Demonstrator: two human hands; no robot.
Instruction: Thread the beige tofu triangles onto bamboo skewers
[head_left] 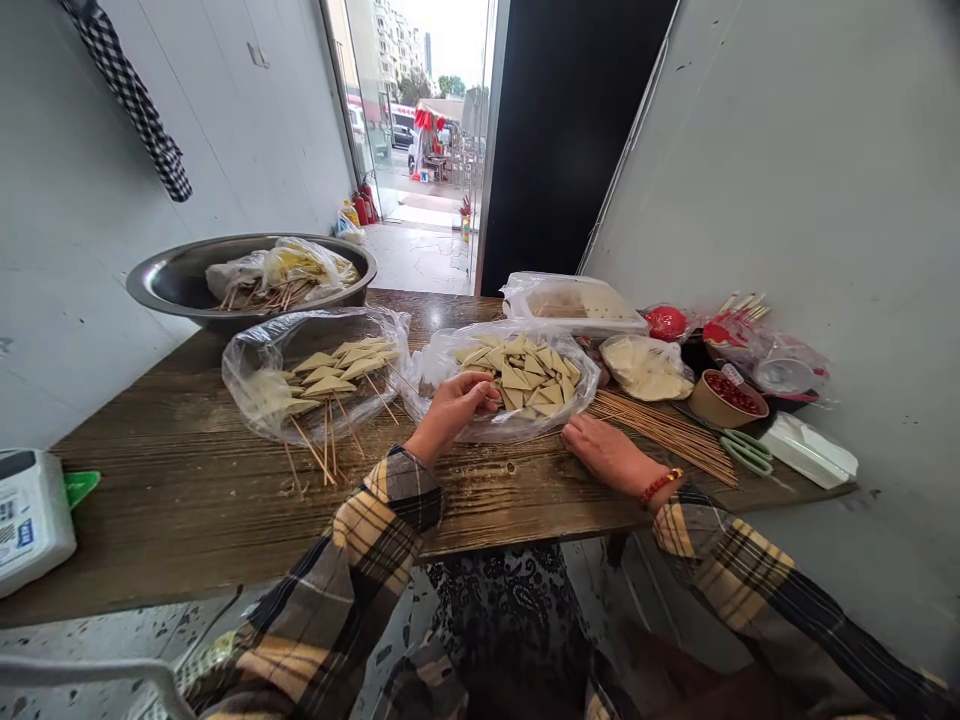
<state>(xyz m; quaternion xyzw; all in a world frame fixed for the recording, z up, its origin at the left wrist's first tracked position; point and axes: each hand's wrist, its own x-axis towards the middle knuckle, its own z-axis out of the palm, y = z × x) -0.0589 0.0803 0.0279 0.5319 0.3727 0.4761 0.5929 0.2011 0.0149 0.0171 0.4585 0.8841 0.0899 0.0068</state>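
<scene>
My left hand (459, 408) is over the near left edge of an open plastic bag (491, 432) of pale triangular tofu-like pieces (525, 375). Its fingers are curled together, and whatever they hold is hidden. Low on the wooden table, my right hand (609, 455) rests with curled fingers just right of that bag. It is close to the left ends of a bundle of bare wooden skewers (667, 432); I cannot make out what is in its fingers. Left of my left hand lies another plastic bag (259, 365), with skewered triangular pieces (337, 370) in it, their sticks pointing toward me.
A wide metal basin (161, 285) with bagged skewers stands back left. Behind the bags is a plastic-wrapped white tray (577, 300). To the right are a bagged pale stack (646, 368), a bowl of red pieces (727, 393), green-handled scissors (746, 450) and a white packet (810, 450).
</scene>
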